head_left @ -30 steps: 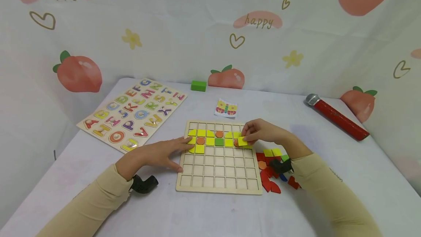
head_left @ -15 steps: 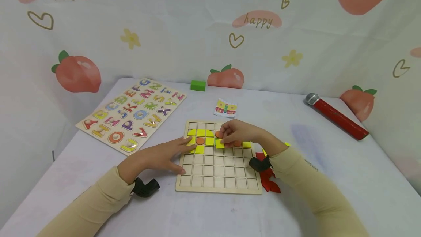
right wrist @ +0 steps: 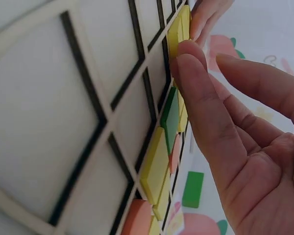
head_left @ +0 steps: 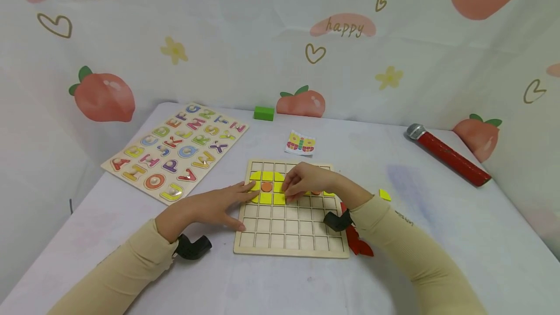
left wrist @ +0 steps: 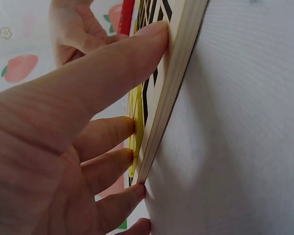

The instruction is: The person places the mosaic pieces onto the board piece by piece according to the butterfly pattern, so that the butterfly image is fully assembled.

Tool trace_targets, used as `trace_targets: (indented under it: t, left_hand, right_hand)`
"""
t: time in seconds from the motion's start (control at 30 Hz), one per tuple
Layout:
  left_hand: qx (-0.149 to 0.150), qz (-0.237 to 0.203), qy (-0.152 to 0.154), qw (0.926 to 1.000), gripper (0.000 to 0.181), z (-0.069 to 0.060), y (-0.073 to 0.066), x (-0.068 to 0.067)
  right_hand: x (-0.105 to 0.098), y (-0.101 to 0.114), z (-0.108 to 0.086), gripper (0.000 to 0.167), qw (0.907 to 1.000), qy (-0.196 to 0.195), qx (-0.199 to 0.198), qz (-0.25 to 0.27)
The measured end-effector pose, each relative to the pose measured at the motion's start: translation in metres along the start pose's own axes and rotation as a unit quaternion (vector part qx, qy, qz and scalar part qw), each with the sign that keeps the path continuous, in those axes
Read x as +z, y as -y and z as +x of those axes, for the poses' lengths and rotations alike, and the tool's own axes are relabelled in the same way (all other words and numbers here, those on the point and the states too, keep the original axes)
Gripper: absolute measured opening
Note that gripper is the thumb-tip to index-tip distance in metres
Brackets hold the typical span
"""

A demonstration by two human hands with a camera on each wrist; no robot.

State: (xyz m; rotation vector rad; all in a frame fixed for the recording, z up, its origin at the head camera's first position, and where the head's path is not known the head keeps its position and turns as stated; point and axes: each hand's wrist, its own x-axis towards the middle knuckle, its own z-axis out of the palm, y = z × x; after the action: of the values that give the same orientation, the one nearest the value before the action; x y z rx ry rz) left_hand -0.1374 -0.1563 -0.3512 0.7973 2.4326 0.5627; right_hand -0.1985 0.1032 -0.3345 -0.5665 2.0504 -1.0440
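The wooden grid board (head_left: 292, 253) lies flat on the table, with yellow pieces and an orange round (head_left: 266, 187) in its upper cells. My left hand (head_left: 203, 208) is spread at the board's left side, fingertips on yellow pieces and thumb (left wrist: 149, 36) on the rim. My right hand (head_left: 312, 181) is over the upper middle. In the right wrist view, its thumb touches a yellow square (right wrist: 174, 41) lying in the grid, while the forefinger stands apart. A green square (right wrist: 170, 115) sits beside it; the head view hides this one behind the hand.
An alphabet board (head_left: 175, 152) lies at the left. Behind the grid are a small butterfly picture card (head_left: 300, 143) and a green block (head_left: 264, 113). Red pieces (head_left: 359, 244) and a yellow piece (head_left: 385, 195) lie right of the grid, with a red microphone (head_left: 450, 154) farther back.
My right hand has carried a yellow square leftward from the grid's right side, and the square now lies in the cell right of the lower yellow pieces. My left hand has barely moved.
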Motion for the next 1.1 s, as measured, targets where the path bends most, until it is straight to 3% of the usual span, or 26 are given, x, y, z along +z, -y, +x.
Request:
trace_targets:
  t: [0.23,0.53,0.93,1.1]
  left_hand:
    - [-0.004,0.0,0.002,1.0,0.082,-0.001,0.001,0.0]
    - [-0.005,-0.005,-0.002,1.0,0.087,-0.001,0.002,-0.001]
    - [-0.004,-0.007,0.001,1.0,0.086,-0.001,0.002,-0.001]
    - [0.004,-0.012,0.007,0.9999,0.084,-0.001,0.002,-0.001]
  right_hand:
    - [0.0,-0.004,-0.001,0.017,0.9999,0.003,-0.014,0.0]
    - [-0.006,-0.016,-0.016,0.021,0.9991,-0.031,0.003,-0.028]
    - [-0.026,-0.057,-0.064,0.035,0.9979,-0.061,0.021,-0.004]
    - [-0.036,-0.076,-0.091,0.04,0.9948,-0.09,0.047,0.001]
